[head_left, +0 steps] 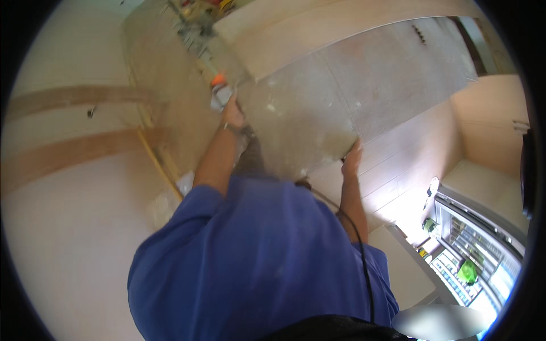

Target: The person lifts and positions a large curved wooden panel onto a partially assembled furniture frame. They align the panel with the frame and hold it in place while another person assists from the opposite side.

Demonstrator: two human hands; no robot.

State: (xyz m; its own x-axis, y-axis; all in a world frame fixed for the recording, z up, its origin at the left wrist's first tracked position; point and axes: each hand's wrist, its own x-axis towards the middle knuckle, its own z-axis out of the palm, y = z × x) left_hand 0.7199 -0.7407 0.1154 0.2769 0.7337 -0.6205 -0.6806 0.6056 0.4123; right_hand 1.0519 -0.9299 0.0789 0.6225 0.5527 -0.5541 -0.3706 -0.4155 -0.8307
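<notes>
Both hands grip a large dusty grey tile

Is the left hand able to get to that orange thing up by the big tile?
Probably yes. The left hand is already up beside the orange thing, and nothing sits between them on the big tile.

Your shirt is soft blue cloth, matt and lightly creased. The big slab you steady looks like dull stone or cement board, rough, dusty and speckled with pale smears, while the wall beside it is smooth, matt plaster. A thin black cord has a slick plastic sheen.
</notes>
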